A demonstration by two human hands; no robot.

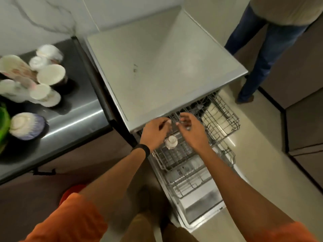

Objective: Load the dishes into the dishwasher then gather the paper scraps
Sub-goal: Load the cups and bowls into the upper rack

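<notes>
Barely begun, I'd judge: one small white cup sits in the upper rack of the dishwasher, with pale plates farther along, while most dishes wait on the bench. Both hands hover over the rack: the right hand has a loose, empty grip, and the left hand has a grip I cannot tell. No paper scraps are visible.

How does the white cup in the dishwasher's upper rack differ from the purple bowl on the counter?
The white cup is plain and narrow; the purple bowl is ribbed and wider. The white cup sits in the upper rack; the purple bowl rests on the steel counter. Both stand upside down.
</notes>
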